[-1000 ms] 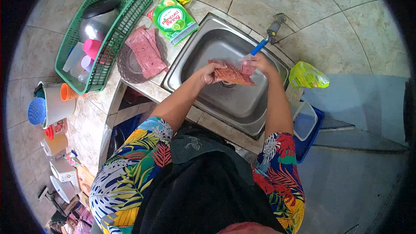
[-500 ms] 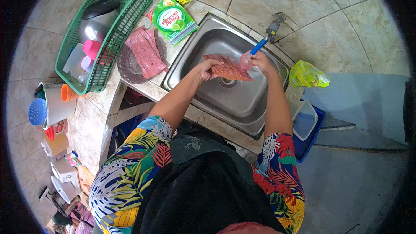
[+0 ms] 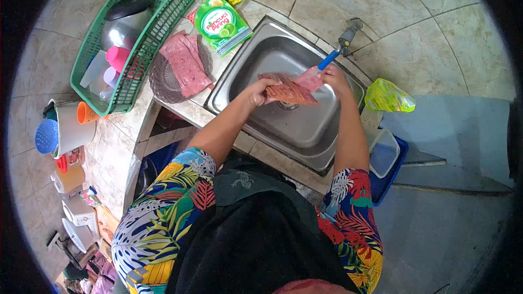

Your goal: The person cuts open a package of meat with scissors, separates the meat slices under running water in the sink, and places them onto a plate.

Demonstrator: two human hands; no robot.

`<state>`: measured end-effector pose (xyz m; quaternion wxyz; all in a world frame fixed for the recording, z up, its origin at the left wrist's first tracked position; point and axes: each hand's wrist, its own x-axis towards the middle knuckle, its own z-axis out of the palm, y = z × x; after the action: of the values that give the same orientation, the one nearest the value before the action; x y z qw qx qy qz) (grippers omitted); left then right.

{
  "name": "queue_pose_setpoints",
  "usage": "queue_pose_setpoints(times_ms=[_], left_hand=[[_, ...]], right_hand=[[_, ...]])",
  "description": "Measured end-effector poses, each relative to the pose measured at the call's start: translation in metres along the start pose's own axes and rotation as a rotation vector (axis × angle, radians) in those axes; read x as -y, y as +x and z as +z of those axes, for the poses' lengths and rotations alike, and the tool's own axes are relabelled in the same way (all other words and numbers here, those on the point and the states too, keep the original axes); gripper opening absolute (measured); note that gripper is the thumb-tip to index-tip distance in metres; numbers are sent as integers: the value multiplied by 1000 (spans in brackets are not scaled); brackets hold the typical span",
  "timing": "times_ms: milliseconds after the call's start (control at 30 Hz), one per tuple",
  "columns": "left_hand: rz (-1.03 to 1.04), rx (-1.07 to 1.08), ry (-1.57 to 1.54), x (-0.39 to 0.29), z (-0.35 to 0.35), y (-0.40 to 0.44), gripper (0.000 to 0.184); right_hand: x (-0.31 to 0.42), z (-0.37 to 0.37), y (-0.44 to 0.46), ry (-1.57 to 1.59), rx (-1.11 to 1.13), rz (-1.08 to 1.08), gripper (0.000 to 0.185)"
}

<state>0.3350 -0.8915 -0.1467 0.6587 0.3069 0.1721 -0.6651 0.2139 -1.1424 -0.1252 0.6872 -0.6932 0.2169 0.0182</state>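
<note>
Over the basin, my left hand (image 3: 261, 92) is closed on the left end of a flat reddish-brown slab with a streaked surface, which looks like raw meat (image 3: 292, 91). My right hand (image 3: 333, 79) pinches a thin pink flap (image 3: 309, 79) at its upper right edge, just beneath the blue-tipped faucet (image 3: 336, 51). Whether flap and slab are one piece I cannot tell. Both hands are above the steel sink (image 3: 313, 136), whose drain is partly covered by the slab. Similar pink slabs (image 3: 188, 65) lie on a patterned glass plate (image 3: 162, 83) left of the sink.
A green dish soap pouch (image 3: 220, 24) lies behind the plate. The green basket (image 3: 155, 38) at far left holds a pot and cups. Right of the sink are a yellow-green packet (image 3: 389, 96) and a clear container (image 3: 385, 153) in a blue tray (image 3: 400, 166).
The pink flap, bunched up earlier, is now spread flat and pulled out. My right hand has shifted slightly right, while my left hand keeps its grip.
</note>
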Motion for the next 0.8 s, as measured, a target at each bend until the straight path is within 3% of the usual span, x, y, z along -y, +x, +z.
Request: queue_pose_setpoints(times_ms=[200,300,467,567,800], left_hand=[[26,-32,-6,-8,0,-3,33],[-11,-45,57,-4,4,-2,31],[-61,19,230,11,8,-6,34],[-53,33,235,19,3,-8,36],[-58,13,184,29,-17,-12,36]], right_hand=[[3,-3,-8,174,-197,-53,23],[4,-8,0,111,-183,-98,21],[9,-19,7,-77,-452,-170,18],[16,-29,4,-226,-451,-155,17],[44,-26,-20,-215,-462,-212,15]])
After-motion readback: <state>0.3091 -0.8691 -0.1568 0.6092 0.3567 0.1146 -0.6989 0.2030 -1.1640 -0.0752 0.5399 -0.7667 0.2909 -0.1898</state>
